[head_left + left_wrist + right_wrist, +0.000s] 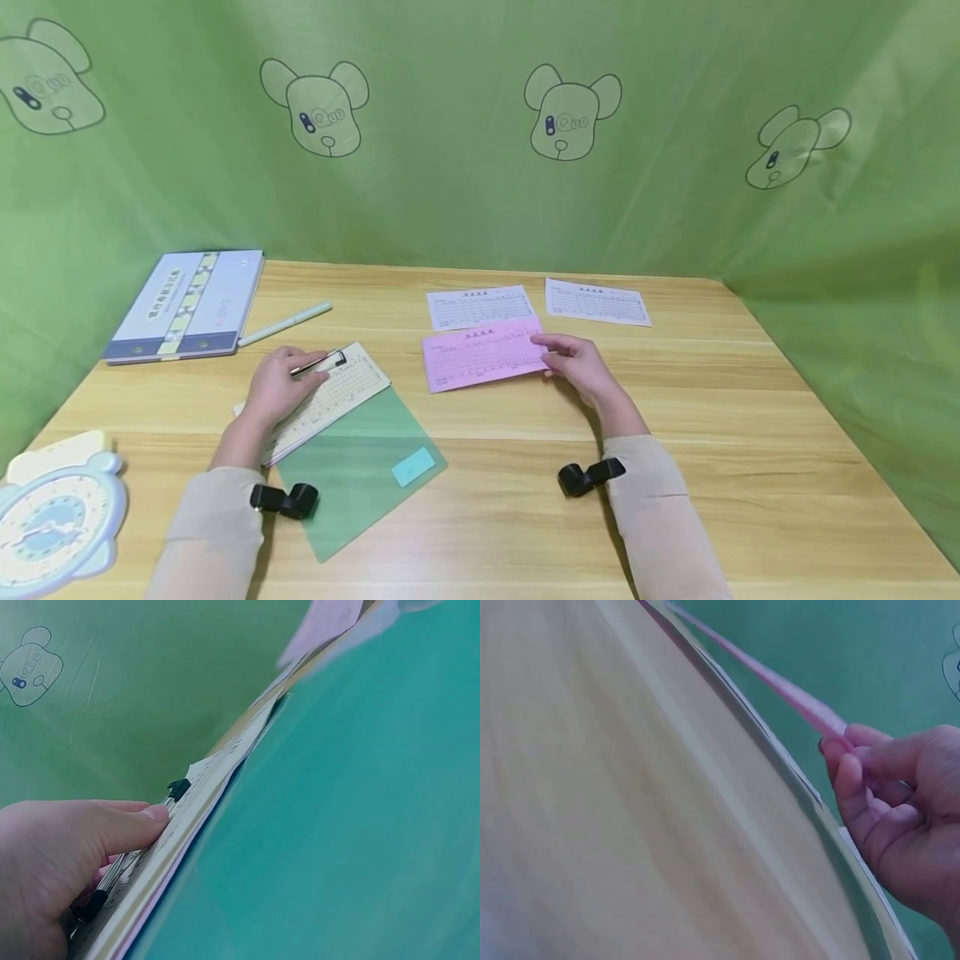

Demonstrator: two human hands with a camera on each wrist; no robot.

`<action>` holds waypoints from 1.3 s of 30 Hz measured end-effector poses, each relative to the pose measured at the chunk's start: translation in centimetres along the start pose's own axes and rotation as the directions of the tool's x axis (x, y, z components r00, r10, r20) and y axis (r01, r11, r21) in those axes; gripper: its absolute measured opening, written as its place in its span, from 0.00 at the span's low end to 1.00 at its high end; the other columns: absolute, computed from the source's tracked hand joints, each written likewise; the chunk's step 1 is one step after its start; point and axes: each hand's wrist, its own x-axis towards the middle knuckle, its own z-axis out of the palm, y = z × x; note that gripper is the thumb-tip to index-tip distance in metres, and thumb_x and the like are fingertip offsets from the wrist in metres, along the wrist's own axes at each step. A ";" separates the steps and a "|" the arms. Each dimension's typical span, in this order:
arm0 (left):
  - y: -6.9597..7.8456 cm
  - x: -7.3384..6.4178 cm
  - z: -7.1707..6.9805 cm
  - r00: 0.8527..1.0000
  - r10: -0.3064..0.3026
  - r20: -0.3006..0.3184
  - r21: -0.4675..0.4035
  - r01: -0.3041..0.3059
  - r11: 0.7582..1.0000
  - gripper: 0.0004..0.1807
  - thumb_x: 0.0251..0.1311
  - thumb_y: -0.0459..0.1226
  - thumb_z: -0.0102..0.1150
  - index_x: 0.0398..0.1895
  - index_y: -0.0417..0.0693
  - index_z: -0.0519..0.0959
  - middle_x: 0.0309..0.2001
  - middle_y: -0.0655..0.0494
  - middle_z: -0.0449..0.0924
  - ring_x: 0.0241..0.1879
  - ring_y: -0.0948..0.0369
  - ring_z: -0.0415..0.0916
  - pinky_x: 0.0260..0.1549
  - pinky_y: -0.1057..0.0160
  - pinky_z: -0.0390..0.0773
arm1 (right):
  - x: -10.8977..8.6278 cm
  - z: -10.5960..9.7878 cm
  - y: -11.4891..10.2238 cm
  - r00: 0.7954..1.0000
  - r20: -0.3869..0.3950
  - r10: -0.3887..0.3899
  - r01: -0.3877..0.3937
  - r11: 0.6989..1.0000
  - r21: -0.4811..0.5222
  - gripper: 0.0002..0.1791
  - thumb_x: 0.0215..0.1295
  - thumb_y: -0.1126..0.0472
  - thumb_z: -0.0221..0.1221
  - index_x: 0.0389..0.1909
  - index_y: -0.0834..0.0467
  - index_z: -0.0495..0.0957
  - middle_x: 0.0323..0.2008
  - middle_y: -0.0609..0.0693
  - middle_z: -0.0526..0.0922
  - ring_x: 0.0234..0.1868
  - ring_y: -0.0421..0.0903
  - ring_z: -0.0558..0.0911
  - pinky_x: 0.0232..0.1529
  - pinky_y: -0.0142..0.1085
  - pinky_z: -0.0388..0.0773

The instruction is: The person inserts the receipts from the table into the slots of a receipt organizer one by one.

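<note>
A green clipboard (pixel 360 467) lies tilted at the left of the table, with a stack of printed forms (pixel 337 396) under its metal clip (pixel 309 364). My left hand (pixel 281 387) grips that clip, thumb on top; the left wrist view shows the clip's black end (pixel 178 789) just beyond the thumb. At the middle of the table, my right hand (pixel 577 362) pinches a pink form (pixel 480 358) by its right edge. In the right wrist view the pink form (pixel 795 697) slopes up from the table to my fingertips.
Two white forms (pixel 476 307) (pixel 597 302) lie behind the pink one. At the left are a binder-style book (pixel 187 308), a pale green pen (pixel 285 323) and a bear-shaped clock (pixel 60 521). Green curtain (pixel 450 167) surrounds the table (pixel 750 433).
</note>
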 end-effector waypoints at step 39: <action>0.3 0.1 -0.1 0.996 0.077 -0.035 0.120 -0.072 0.990 0.17 0.50 0.36 0.58 0.45 0.42 0.76 0.35 0.43 0.73 0.35 0.49 0.68 0.35 0.51 0.64 | 0.3 13.9 -3.7 0.922 0.386 0.016 -0.004 0.999 -0.033 0.14 0.54 0.78 0.49 0.43 0.72 0.73 0.35 0.61 0.77 0.22 0.44 0.77 0.30 0.37 0.76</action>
